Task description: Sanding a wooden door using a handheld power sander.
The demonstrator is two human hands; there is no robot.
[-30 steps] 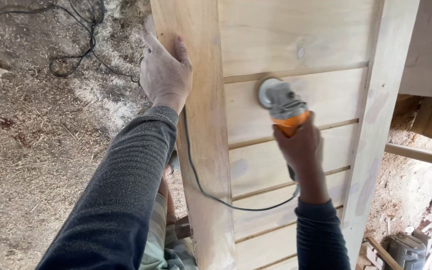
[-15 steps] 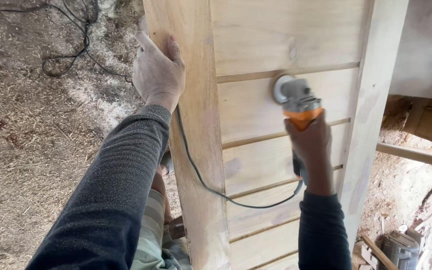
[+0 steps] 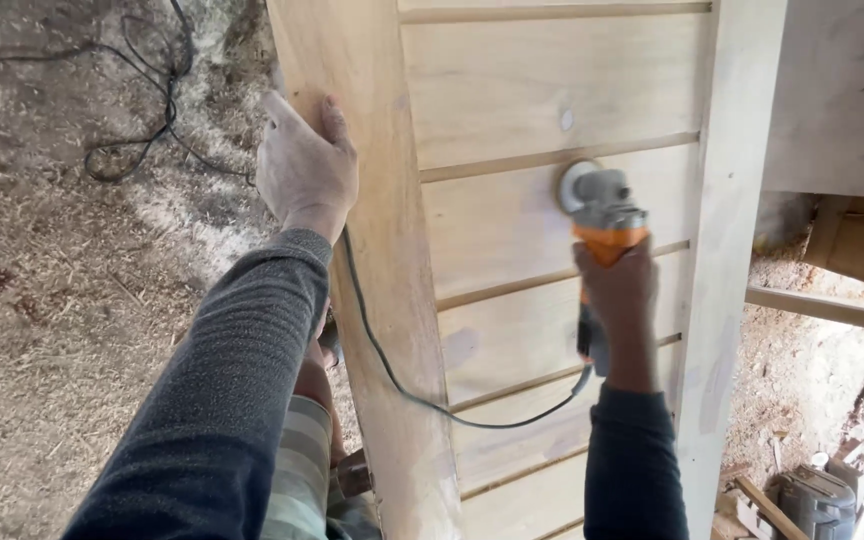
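Observation:
A pale wooden panel (image 3: pixel 512 90) made of horizontal boards between two upright side rails fills the middle of the view. My left hand (image 3: pixel 302 165) grips the outer edge of the left rail (image 3: pixel 392 300). My right hand (image 3: pixel 617 300) holds an orange and grey angle grinder (image 3: pixel 600 215), its round disc pressed flat on a board near the right rail (image 3: pixel 727 250). The grinder's black cord (image 3: pixel 402 385) loops down across the boards and behind my left arm.
Sawdust and dirt cover the ground at left, with a black cable (image 3: pixel 142 120) lying coiled on it. Wooden beams (image 3: pixel 832 305) and scraps sit at the right. A dark grey tool or container (image 3: pixel 817 500) lies at the bottom right.
The grinder and my right hand have shifted rightward along the board toward the right rail. My left hand has kept its grip on the left rail.

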